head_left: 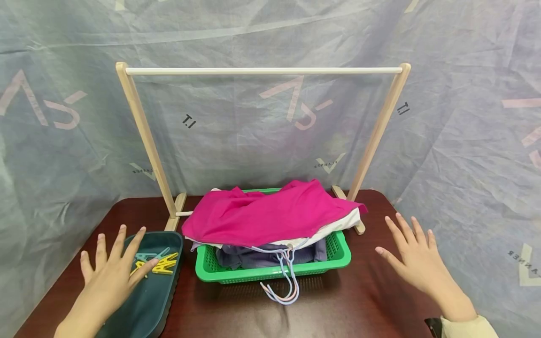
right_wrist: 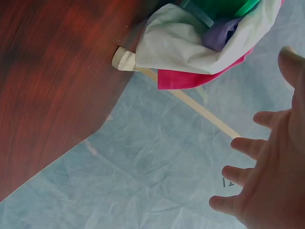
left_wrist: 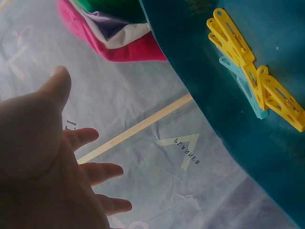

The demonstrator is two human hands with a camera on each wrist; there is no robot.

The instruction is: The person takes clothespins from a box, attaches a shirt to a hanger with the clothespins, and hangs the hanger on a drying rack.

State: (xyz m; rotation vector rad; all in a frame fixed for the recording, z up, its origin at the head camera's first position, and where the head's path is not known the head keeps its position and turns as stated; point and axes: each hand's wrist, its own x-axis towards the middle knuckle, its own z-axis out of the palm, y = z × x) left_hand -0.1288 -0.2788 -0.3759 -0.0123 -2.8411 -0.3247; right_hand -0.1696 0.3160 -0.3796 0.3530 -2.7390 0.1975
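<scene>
My left hand (head_left: 111, 277) hovers above the dark teal tray (head_left: 145, 307) with fingers spread, holding nothing. Yellow and light blue clothespins (head_left: 166, 264) lie in that tray. On the right, my right hand (head_left: 416, 263) is raised over the table with its fingers apart and nothing in it. Between the hands stands a green basket (head_left: 270, 274) piled with clothes. A magenta garment (head_left: 270, 211) drapes over the top, with a white garment (head_left: 338, 224) under it and a purple-grey one (head_left: 270, 256) lower down. Hooks of several hangers (head_left: 291, 281) stick out over the basket's front rim.
A wooden clothes rack stands behind the basket, its white rail (head_left: 262, 71) carried by a left post (head_left: 145, 136) and a right post (head_left: 378, 136). The dark red table (head_left: 359, 300) ends at a grey printed sheet (head_left: 253, 37) hung behind and at the sides.
</scene>
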